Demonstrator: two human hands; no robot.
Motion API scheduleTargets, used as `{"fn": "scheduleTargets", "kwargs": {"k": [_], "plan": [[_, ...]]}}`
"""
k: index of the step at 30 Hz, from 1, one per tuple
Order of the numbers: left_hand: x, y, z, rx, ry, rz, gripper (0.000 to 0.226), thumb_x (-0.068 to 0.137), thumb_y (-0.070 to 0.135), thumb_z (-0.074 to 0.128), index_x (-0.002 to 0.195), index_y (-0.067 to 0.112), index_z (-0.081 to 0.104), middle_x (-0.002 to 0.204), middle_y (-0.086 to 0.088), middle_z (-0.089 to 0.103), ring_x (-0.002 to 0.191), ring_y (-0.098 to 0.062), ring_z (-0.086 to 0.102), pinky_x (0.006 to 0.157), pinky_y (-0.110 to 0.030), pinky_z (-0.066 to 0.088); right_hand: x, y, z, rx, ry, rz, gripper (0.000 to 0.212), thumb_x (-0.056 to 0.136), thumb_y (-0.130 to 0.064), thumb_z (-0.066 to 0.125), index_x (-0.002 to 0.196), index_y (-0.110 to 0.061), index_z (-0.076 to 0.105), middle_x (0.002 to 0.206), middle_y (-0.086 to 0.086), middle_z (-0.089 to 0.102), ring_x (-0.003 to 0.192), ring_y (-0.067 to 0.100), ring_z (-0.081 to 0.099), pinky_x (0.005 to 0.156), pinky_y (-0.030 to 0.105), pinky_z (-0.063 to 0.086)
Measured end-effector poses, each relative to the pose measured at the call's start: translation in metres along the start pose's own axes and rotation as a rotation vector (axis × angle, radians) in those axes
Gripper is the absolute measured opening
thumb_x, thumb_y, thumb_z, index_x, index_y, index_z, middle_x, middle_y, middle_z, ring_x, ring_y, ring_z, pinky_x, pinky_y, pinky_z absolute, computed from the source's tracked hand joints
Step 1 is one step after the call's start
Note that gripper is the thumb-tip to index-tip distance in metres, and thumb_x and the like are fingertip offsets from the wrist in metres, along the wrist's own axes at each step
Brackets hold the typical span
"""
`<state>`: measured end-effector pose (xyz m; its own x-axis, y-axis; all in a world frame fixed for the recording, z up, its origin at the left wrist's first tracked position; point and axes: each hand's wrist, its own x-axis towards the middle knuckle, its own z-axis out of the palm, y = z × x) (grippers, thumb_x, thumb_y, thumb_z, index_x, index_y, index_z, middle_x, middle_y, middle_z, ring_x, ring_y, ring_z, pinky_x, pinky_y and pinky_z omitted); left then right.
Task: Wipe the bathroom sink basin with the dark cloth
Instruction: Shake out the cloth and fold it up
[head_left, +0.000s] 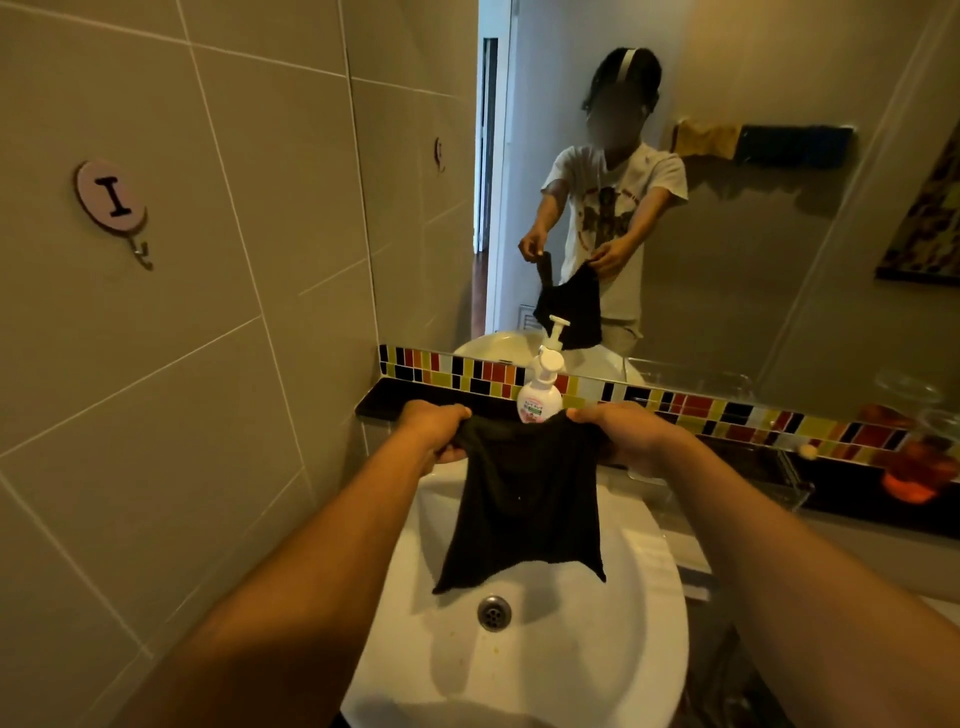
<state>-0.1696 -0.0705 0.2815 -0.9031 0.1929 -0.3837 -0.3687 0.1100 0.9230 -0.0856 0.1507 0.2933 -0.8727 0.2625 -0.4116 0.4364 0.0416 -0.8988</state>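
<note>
**A:** Two hands up, obs. from head cam: left hand (439, 428) and right hand (623, 434) each closed on a top corner of the dark, limp terry cloth (522, 504). Fingers curled tight, fabric bunched inside both fists.

**B:** Cloth posn?

**A:** Hanging spread betw. the hands, over the back half of the white oval ceramic sink basin (597, 649). Lower corners dangle just above the round metal drain (494, 613); can't tell if they touch the bowl. White pump soap bottle w/ pink label (540, 397) stands behind the cloth on the black ledge (382, 405) at the basin's rear edge.

**B:** Step?

**A:** Prep, I'd judge — cloth being opened out, no wiping contact yet. Faint specks on the bowl near its front rim, so basin prob. not wiped.

**B:** Next move needs?

**A:** Est.: gather cloth into one palm or fold it, lower onto the bowl wall, press and sweep round toward the drain. Keep clear of the bottle at the rear edge.
</note>
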Motion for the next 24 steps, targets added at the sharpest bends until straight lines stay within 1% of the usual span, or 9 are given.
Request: {"fn": "scheduleTargets", "kwargs": {"k": [3, 6, 7, 10, 12, 14, 17, 20, 24], "plan": [[-0.007, 0.007, 0.022, -0.017, -0.060, 0.026, 0.014, 0.091, 0.010, 0.059, 0.105, 0.008, 0.058, 0.101, -0.014, 0.067, 0.093, -0.027, 0.069, 0.060, -0.032, 0.057, -0.002, -0.006, 0.018, 0.091, -0.035, -0.080, 0.034, 0.091, -0.018, 0.059, 0.123, -0.008, 0.054, 0.115, 0.009, 0.064, 0.105, 0.023, 0.061, 0.089, 0.036, 0.047], [-0.013, 0.015, 0.037, 0.007, -0.116, 0.035, 0.008, 0.092, 0.009, 0.058, 0.099, 0.013, 0.058, 0.098, -0.011, 0.067, 0.080, -0.022, 0.069, 0.055, -0.029, 0.058, -0.007, -0.012, 0.035, 0.044, -0.044, -0.180, 0.025, 0.093, -0.014, 0.056, 0.116, -0.004, 0.061, 0.109, 0.009, 0.067, 0.100, 0.020, 0.064, 0.084, 0.032, 0.049], [-0.013, 0.016, 0.041, 0.007, -0.129, 0.036, 0.011, 0.092, 0.009, 0.058, 0.102, 0.012, 0.059, 0.101, -0.012, 0.068, 0.078, -0.021, 0.069, 0.054, -0.028, 0.059, -0.008, -0.013, 0.039, 0.030, -0.049, -0.209, 0.024, 0.095, -0.014, 0.053, 0.113, -0.002, 0.062, 0.107, 0.010, 0.069, 0.099, 0.020, 0.065, 0.084, 0.032, 0.050], [-0.012, 0.018, 0.047, -0.038, -0.125, 0.035, 0.026, 0.090, 0.008, 0.061, 0.116, 0.007, 0.059, 0.107, -0.016, 0.070, 0.087, -0.026, 0.072, 0.052, -0.028, 0.060, -0.009, -0.012, 0.043, -0.025, -0.039, -0.277, 0.026, 0.098, -0.018, 0.048, 0.106, 0.000, 0.065, 0.104, 0.014, 0.072, 0.100, 0.023, 0.068, 0.093, 0.037, 0.051], [-0.013, 0.020, 0.047, -0.078, -0.098, 0.039, 0.028, 0.089, 0.008, 0.062, 0.116, 0.004, 0.059, 0.105, -0.017, 0.071, 0.085, -0.026, 0.073, 0.050, -0.028, 0.059, -0.009, -0.011, 0.044, -0.076, -0.022, -0.307, 0.024, 0.098, -0.018, 0.047, 0.101, -0.006, 0.068, 0.103, 0.013, 0.072, 0.099, 0.023, 0.068, 0.094, 0.038, 0.051], [-0.014, 0.021, 0.048, -0.085, -0.096, 0.061, 0.028, 0.088, 0.008, 0.063, 0.115, 0.001, 0.060, 0.104, -0.018, 0.071, 0.084, -0.026, 0.073, 0.048, -0.026, 0.058, -0.008, -0.010, 0.045, -0.137, -0.009, -0.346, 0.024, 0.098, -0.018, 0.047, 0.101, -0.009, 0.069, 0.101, 0.010, 0.073, 0.098, 0.021, 0.068, 0.094, 0.036, 0.051], [-0.016, 0.022, 0.049, -0.079, -0.107, 0.088, 0.028, 0.088, 0.007, 0.065, 0.114, -0.002, 0.062, 0.104, -0.019, 0.071, 0.080, -0.025, 0.072, 0.047, -0.024, 0.057, -0.010, -0.011, 0.046, -0.145, -0.020, -0.370, 0.026, 0.099, -0.019, 0.047, 0.105, -0.006, 0.069, 0.102, 0.011, 0.073, 0.095, 0.018, 0.069, 0.093, 0.035, 0.052], [-0.016, 0.023, 0.047, -0.095, -0.104, 0.090, 0.029, 0.087, 0.008, 0.066, 0.113, -0.002, 0.062, 0.102, -0.019, 0.072, 0.078, -0.025, 0.073, 0.050, -0.026, 0.059, -0.011, -0.014, 0.047, -0.164, -0.059, -0.358, 0.028, 0.098, -0.019, 0.047, 0.105, 0.000, 0.067, 0.105, 0.015, 0.070, 0.100, 0.021, 0.067, 0.096, 0.037, 0.050], [-0.018, 0.024, 0.043, -0.132, -0.157, 0.038, 0.026, 0.090, 0.008, 0.062, 0.114, 0.001, 0.061, 0.095, -0.016, 0.073, 0.075, -0.022, 0.073, 0.054, -0.029, 0.061, -0.014, -0.017, 0.045, -0.219, -0.172, -0.365, 0.019, 0.092, -0.006, 0.054, 0.104, -0.013, 0.068, 0.106, 0.007, 0.070, 0.102, 0.018, 0.066, 0.094, 0.032, 0.051]]}}
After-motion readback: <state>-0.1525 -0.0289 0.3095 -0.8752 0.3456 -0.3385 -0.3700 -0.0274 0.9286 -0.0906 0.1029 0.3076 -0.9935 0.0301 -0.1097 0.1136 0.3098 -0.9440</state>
